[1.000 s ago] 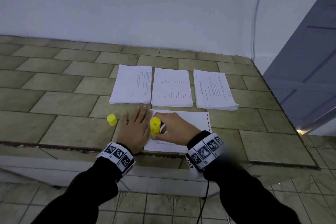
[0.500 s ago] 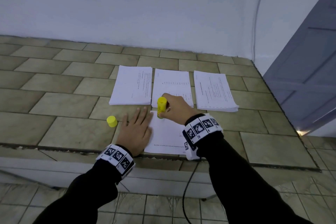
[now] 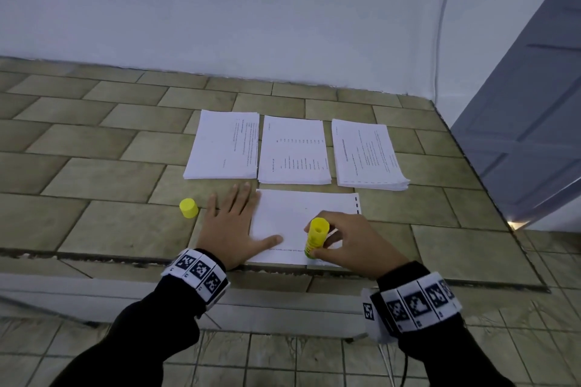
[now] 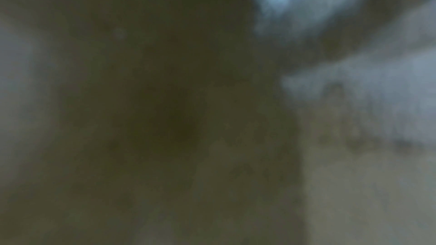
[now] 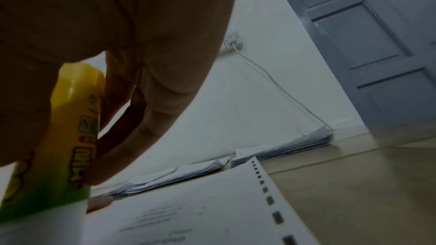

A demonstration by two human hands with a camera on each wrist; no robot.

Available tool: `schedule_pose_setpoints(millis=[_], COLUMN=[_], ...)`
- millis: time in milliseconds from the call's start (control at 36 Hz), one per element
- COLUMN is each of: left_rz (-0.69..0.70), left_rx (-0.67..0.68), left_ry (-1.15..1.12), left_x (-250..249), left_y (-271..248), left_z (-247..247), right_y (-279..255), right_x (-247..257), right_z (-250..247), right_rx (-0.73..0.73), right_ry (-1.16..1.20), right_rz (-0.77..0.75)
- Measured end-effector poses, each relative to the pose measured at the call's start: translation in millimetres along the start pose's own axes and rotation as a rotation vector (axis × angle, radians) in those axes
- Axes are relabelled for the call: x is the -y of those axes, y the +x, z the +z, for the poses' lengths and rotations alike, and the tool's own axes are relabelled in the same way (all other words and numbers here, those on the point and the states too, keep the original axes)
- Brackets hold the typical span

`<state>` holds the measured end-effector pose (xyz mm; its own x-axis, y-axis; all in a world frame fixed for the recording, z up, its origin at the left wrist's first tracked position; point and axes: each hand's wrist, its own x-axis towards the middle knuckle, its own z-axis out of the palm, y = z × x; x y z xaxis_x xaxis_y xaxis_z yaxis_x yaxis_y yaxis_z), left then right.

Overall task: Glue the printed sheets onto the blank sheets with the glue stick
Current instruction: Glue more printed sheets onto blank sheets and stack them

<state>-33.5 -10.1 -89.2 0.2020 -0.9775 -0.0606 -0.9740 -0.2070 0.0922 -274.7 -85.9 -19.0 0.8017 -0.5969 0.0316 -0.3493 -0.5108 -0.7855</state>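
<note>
A single white sheet (image 3: 301,214) with faint print and a row of black marks on its right edge lies near the front edge of the tiled ledge. My left hand (image 3: 231,226) lies flat with spread fingers on the sheet's left side. My right hand (image 3: 349,237) grips the yellow glue stick (image 3: 316,237) upright, its lower end on the sheet near the front edge. From the right wrist, the glue stick (image 5: 68,141) stands on the sheet (image 5: 188,211) between my fingers. The yellow cap (image 3: 188,207) sits left of my left hand. The left wrist view is dark and blurred.
Three stacks of printed sheets lie side by side behind the single sheet: left (image 3: 224,144), middle (image 3: 294,151), right (image 3: 366,155). The tiled ledge (image 3: 94,173) drops off just in front of my wrists. A grey door (image 3: 531,104) stands right; a white cable (image 5: 278,90) runs down the wall.
My right hand drew the glue stick from the sheet's far left corner back toward the front edge, further right. The left hand stayed flat on the sheet.
</note>
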Motion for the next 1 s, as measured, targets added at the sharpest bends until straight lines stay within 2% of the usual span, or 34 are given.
schedule_pose_setpoints(millis=[222, 361, 528, 722, 1000], left_rz=[0.005, 0.002, 0.002, 0.002, 0.007], left_rx=[0.003, 0.008, 0.013, 0.009, 0.001], left_ry=[-0.010, -0.015, -0.012, -0.015, 0.003], left_x=[0.0, -1.4, -1.1, -0.5, -0.3], left_y=[-0.8, -1.3, -1.7, -2.2, -1.9], left_z=[0.4, -1.5, -2.9, -3.0, -1.3], right_y=[39.5, 68.3, 80.2, 47.9, -22.4], right_x=[-8.2, -20.9, -20.6, -23.9, -23.2], right_z=[-14.7, -25.7, -28.8, -36.8, -54.3], right_rx=[-0.050, -0.138, -0.197, -0.224, -0.069], right_ry=[-0.008, -0.060, -0.107, -0.079, 0.012], right_rz=[0.082, 0.144, 0.181, 0.178, 0.217])
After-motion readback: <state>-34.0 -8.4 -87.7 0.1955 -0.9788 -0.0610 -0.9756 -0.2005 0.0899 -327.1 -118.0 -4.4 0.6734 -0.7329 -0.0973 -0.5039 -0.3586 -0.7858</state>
